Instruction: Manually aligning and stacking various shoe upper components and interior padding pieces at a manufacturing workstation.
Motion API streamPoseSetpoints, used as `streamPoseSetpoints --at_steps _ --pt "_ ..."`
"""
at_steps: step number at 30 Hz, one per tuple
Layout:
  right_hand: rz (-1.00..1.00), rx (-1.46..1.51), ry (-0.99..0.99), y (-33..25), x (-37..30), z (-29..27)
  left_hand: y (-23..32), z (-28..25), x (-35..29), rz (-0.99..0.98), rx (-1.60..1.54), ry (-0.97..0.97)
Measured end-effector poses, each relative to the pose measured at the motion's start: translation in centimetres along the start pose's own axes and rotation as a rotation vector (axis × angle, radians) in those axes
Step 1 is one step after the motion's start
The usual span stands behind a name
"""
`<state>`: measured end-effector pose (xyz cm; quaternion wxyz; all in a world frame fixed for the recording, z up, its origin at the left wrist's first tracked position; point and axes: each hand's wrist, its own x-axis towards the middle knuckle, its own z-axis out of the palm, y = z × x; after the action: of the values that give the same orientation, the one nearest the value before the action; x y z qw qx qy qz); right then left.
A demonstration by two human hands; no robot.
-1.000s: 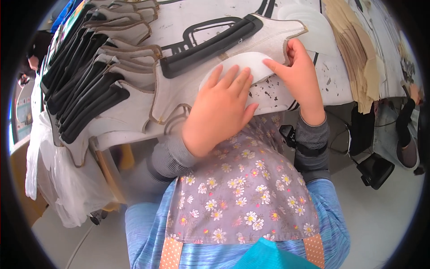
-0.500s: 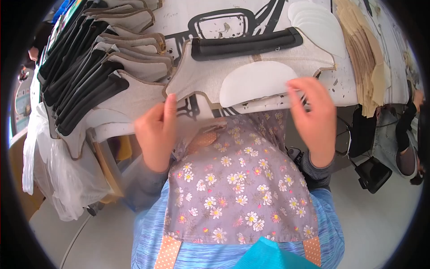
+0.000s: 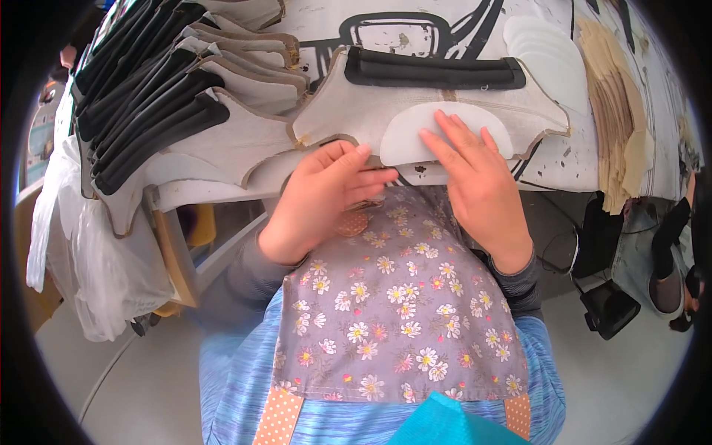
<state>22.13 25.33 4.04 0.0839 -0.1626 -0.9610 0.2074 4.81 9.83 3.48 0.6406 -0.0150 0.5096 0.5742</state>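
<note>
A light grey shaped fabric panel (image 3: 319,119) with brown edges lies before me, a padded black strip (image 3: 437,73) along its far edge. On its near part rests a white half-moon piece (image 3: 404,137), smooth and flat. My right hand (image 3: 482,185) has its fingers spread over this piece, fingertips on its surface. Close to the table's front edge, left of the white piece, my left hand (image 3: 315,196) is held with fingers stretched and apart, nothing visible in it.
Overlapping panels with black strips (image 3: 156,133) fill the table's left. White rounded pieces (image 3: 545,59) are fanned out at the back right, beside a beige folded bundle (image 3: 619,111). A plastic bag (image 3: 111,252) hangs at the left, and another person's shoe (image 3: 665,293) shows far right.
My right hand has moved left, its fingers now lying on the white half-moon piece. My left hand has come right and up toward it. The whole view has shifted slightly.
</note>
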Motion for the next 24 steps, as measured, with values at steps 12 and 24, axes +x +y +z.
streamPoseSetpoints --at_steps 12,24 --pt "0.083 -0.037 -0.086 -1.0 -0.1 0.0 0.3 0.3 0.0 0.073 0.106 0.11" --pt "-0.022 -0.199 -0.031 -2.8 1.2 0.8 0.3 0.7 0.4 0.095 0.037 0.133"
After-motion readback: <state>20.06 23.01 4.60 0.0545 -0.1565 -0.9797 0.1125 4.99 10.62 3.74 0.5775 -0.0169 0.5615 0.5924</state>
